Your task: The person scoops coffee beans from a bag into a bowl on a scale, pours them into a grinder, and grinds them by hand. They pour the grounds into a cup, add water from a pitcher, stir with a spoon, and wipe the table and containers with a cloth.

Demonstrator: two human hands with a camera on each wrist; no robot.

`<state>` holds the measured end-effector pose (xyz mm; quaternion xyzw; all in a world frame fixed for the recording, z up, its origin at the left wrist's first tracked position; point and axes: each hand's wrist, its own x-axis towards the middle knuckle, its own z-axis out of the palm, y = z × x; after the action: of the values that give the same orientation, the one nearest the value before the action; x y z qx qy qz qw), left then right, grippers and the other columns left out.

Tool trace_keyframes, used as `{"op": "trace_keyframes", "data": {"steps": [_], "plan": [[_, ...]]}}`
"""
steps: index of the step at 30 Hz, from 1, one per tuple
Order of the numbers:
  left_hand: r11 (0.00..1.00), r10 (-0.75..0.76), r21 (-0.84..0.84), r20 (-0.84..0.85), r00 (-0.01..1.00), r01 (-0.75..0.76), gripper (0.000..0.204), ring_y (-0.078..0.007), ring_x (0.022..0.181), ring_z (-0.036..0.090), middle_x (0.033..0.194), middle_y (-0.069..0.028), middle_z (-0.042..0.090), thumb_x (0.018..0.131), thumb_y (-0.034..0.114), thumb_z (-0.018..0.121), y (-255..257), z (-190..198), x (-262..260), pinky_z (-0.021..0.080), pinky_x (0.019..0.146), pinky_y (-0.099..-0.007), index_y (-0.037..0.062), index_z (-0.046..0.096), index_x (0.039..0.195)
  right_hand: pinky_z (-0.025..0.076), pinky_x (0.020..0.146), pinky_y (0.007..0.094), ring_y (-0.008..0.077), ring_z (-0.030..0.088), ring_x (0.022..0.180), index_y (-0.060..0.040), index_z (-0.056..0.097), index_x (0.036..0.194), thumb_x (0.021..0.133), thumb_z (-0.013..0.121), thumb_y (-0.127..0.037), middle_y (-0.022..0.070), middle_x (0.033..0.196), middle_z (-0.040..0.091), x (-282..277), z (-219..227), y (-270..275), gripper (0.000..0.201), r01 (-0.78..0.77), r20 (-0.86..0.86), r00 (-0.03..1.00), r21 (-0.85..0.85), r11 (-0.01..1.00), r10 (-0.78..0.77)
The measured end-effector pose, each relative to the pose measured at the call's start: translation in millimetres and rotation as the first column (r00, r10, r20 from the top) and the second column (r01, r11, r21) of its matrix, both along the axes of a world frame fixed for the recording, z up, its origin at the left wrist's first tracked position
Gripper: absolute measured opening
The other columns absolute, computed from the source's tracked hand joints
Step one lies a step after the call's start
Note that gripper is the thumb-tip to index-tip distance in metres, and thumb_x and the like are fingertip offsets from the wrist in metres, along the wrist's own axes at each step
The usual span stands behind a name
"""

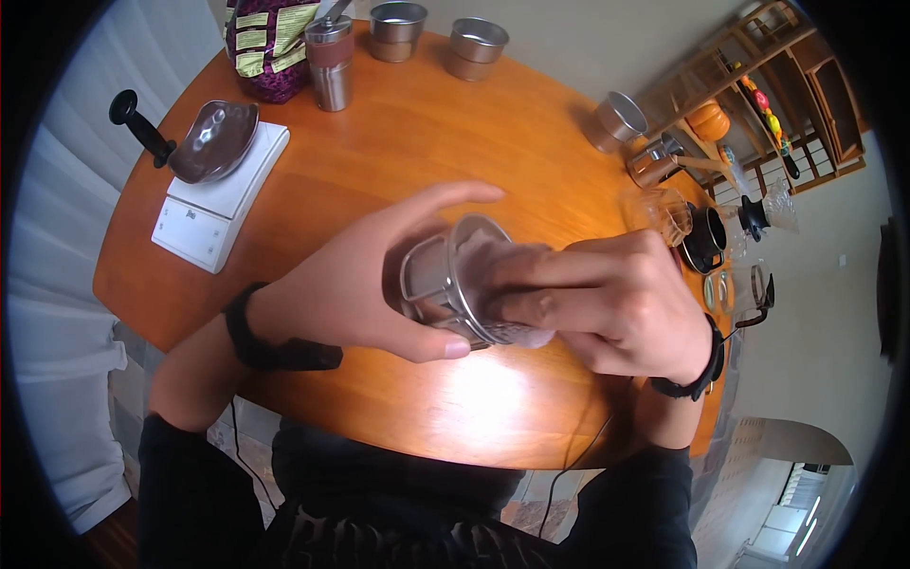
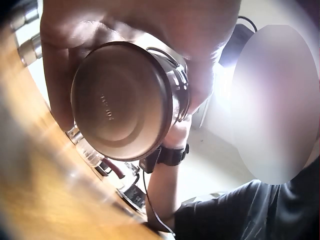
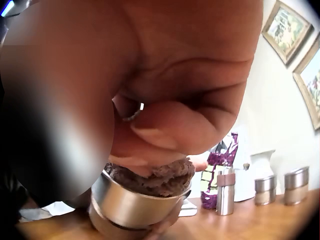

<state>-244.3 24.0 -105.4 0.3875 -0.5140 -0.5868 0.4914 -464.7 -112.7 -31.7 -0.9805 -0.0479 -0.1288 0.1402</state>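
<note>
A metal cup (image 1: 431, 275) with folding wire handles is tilted, its mouth toward the right hand. My left hand (image 1: 332, 275) grips it, thumb on the near side and fingers round the far side. In the left wrist view the round base of the cup (image 2: 120, 100) faces the camera. My right hand (image 1: 616, 308) has bent fingers at the cup's mouth, holding a crumpled grey-brown cloth (image 3: 155, 180) that fills the opening. The cloth's lower edge (image 1: 531, 336) shows past the rim in the head view. How deep it goes is hidden.
A white scale (image 1: 204, 223) bears a dark dish (image 1: 216, 142) at the left. A steel grinder (image 1: 330, 76), a purple bag (image 1: 275, 47) and several metal cups (image 1: 477, 47) stand at the back. Glassware (image 1: 671, 213) and a black cup (image 1: 703, 237) line the right edge.
</note>
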Motion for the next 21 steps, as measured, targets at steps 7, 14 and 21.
{"op": "trace_keyframes", "data": {"steps": [7,14,21], "plan": [[0.993,0.107,0.074,-0.265,0.958,-0.090,0.101,-0.0290,0.130,0.060,0.138,-0.0135,0.056,0.083,0.046,0.079,-6,-10,8,0.050,0.109,-0.0441,0.0076,0.027,0.162,0.060,0.081,0.0330,0.0286,0.077,0.094,0.0041,0.075,0.107,0.083,0.067,0.004,0.0160,0.108,0.078,-18,20,-18,0.026,0.363,0.387,0.877,-0.146,0.920,-0.285],[0.986,0.165,0.100,-0.490,0.856,-0.133,0.057,-0.0181,0.129,0.056,0.134,-0.0062,0.060,0.100,0.027,0.065,-8,-24,6,0.044,0.112,-0.0388,0.0033,0.047,0.149,0.056,0.099,0.0400,0.0374,0.069,0.121,0.0032,0.070,0.123,0.085,0.067,0.003,0.0206,0.124,0.073,8,-5,0,0.038,0.410,0.632,0.765,-0.332,0.850,-0.123],[0.977,0.213,0.141,-0.586,0.782,-0.161,0.048,-0.0168,0.130,0.056,0.135,-0.0063,0.061,0.104,0.026,0.058,-6,-46,15,0.043,0.113,-0.0390,0.0028,0.050,0.145,0.057,0.099,0.0431,0.0418,0.065,0.125,0.0047,0.063,0.132,0.082,0.072,-0.002,0.0249,0.138,0.064,38,-42,30,0.052,0.263,0.451,0.888,-0.343,0.902,-0.087]]}}
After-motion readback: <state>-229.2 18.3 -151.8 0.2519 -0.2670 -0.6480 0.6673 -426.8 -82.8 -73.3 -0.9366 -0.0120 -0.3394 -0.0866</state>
